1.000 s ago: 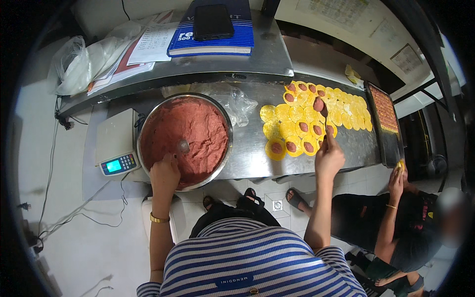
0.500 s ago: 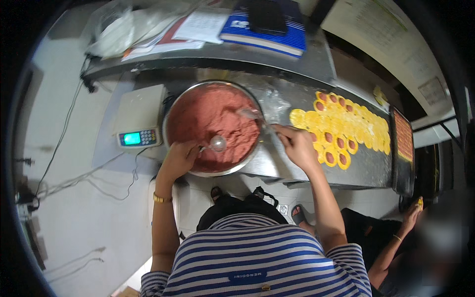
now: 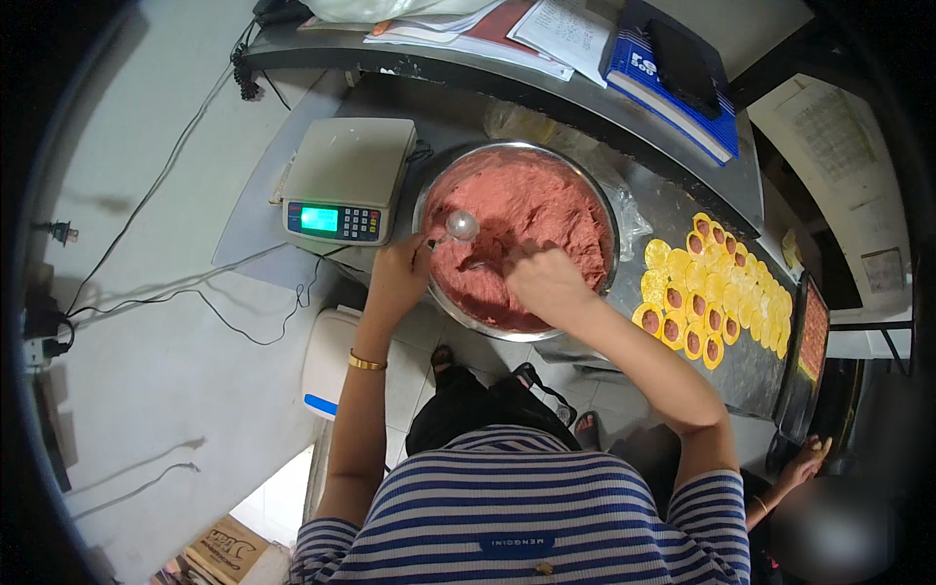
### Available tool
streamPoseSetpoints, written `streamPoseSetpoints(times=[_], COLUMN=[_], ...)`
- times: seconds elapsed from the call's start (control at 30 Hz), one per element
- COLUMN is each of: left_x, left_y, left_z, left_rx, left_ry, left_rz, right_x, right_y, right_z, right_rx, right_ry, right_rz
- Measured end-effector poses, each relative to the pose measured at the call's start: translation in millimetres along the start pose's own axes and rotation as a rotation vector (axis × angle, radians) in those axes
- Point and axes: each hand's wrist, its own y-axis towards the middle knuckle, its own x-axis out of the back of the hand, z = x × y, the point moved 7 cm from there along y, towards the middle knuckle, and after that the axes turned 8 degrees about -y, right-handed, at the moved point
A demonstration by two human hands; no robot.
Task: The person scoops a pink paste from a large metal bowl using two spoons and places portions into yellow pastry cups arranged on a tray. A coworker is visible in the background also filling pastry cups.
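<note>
Head view: the left hand (image 3: 395,283) is gripping a spoon (image 3: 458,227), the right hand (image 3: 546,278) is clenching pink filling (image 3: 526,210); several yellow wrappers (image 3: 726,288) at the tabletop's right edge are waiting unfilled.

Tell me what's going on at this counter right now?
A person stands over a metal bowl of pink minced filling. Their left hand holds a spoon at the bowl's near rim, and the right hand is down in the filling. To the right lie yellow round wrappers, some already filled. A scale sits to the left.
</note>
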Motion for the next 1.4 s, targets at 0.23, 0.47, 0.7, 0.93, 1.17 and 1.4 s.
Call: streamPoseSetpoints(times=[0.23,0.47,0.7,0.93,1.17,1.4], left_x=[-7,-12,-6,-5,-21,-16], left_y=[-6,-7,-2,-3,3,10], left_z=[14,12,13,1,-7,-7], left_rx=[0.116,0.14,0.139,0.2,0.398,0.457], left_ry=[0.106,0.177,0.074,-0.091,-0.349,-0.35], left_rz=[-0.041,-0.097,-0.078,0.09,0.048,0.047], right_x=[-3,7,7,36,43,34], right_y=[15,-12,-49,-78,-59,-77], right_z=[42,14,-40,-57,-4,-10], right_rx=[0.275,-0.05,-0.429,-0.64,-0.575,-0.682], right_ry=[-0.109,0.229,0.667,0.56,-0.06,0.16], right_rz=[0.102,0.289,0.283,-0.165,-0.405,-0.482])
